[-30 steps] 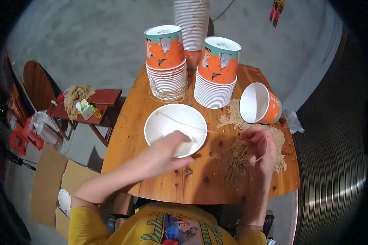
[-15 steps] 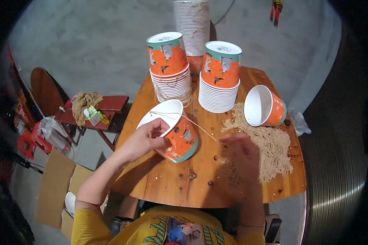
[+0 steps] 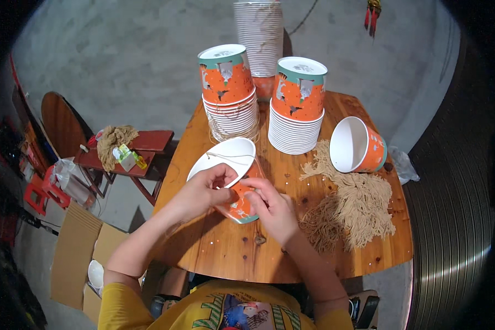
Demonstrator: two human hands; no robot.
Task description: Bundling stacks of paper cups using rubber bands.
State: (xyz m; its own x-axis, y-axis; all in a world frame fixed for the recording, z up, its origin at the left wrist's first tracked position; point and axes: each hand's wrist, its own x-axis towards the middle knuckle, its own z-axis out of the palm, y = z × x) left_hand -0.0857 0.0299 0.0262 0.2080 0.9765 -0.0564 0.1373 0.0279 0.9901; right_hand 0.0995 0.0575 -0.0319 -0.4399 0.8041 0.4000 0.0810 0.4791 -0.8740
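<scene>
"Looking down from the head view, where was the tub (image 3: 238, 205)?"

"Over the bench (image 3: 203, 259), left of its middle, on the near side of the left stack (image 3: 225, 77). The left hand (image 3: 203, 191) held it, fingers over the near rim and thumb outside on the orange wall."

"And the right hand (image 3: 275, 214)?"

"Its grip was narrow, thumb and fingers drawn together at the tub's right side. Whether they had closed on the cord (image 3: 231, 157), I couldn't tell; the fingertips hid that."

"Which relation counted most?"

"The tub lay ahead and to the left of the right grip, right beside it. The left hand was the nearer one, being on the rim itself. The cord stretched across the white mouth, roughly left to right."

"And which way did the tub point?"

"It was tilted, mouth up and toward the far left, teal base toward the near right, so its long axis slanted between those two. The second tub (image 3: 344, 144) lay on its side at the bench's right, mouth leftward, by the far end of the cord heap (image 3: 363, 203)."
</scene>
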